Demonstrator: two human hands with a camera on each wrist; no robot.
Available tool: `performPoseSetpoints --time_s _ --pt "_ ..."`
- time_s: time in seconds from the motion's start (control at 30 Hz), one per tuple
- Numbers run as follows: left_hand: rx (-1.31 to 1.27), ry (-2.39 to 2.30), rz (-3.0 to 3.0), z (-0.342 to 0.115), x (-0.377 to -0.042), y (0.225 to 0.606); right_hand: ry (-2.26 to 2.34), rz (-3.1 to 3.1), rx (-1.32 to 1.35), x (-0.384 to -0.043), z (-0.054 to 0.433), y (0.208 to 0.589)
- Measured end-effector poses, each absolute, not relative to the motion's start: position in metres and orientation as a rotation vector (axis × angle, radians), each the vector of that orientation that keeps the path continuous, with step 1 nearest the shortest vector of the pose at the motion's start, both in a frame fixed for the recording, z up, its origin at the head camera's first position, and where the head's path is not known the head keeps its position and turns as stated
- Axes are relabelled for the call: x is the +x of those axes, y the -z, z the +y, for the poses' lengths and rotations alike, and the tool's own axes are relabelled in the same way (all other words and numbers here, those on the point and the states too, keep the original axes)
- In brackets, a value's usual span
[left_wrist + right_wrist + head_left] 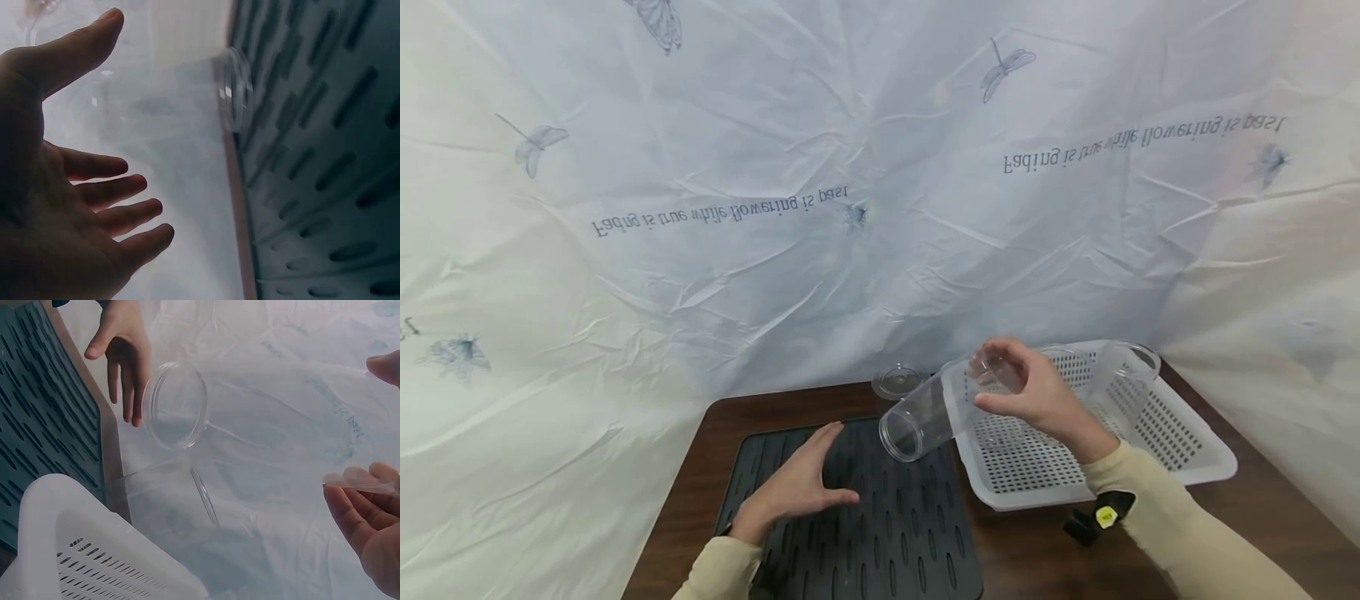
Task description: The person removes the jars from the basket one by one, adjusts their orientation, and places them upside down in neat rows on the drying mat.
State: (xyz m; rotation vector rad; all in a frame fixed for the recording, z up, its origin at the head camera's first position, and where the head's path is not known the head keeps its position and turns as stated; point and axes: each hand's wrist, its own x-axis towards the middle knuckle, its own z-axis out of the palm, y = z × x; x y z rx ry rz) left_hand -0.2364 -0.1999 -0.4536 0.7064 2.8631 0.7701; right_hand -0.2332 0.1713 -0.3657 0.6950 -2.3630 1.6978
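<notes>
My right hand (1037, 396) grips a clear plastic cup (921, 417) near one end, thumb on one side and fingers on the other. The cup is tilted, its rimmed end pointing down and left over the dark ribbed mat (880, 542). In the right wrist view, that round rim appears close to my left hand (130, 362), though touch cannot be told. Thumb and fingers spread apart, my left hand (797, 483) hovers above the mat and holds nothing. Another clear cup (899, 382) stands at the mat's far edge, partly hidden behind the held one.
A white perforated basket (1213, 458) stands at the right, with clear cups (1123, 375) inside. The brown tabletop (1030, 558) shows around the mat. A pale printed sheet (850, 275) hangs behind and beside the table.
</notes>
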Motion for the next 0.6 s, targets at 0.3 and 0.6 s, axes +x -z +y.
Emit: performPoseSetpoints --time_s 0.3,0.6 --pt "0.656 -0.592 2.812 -0.209 -0.248 0.481 -1.393 -2.472 0.78 -0.239 0.152 0.361" --pt "0.608 -0.445 2.771 -0.213 -0.254 0.5 -1.155 -2.52 0.872 -0.247 0.139 0.353"
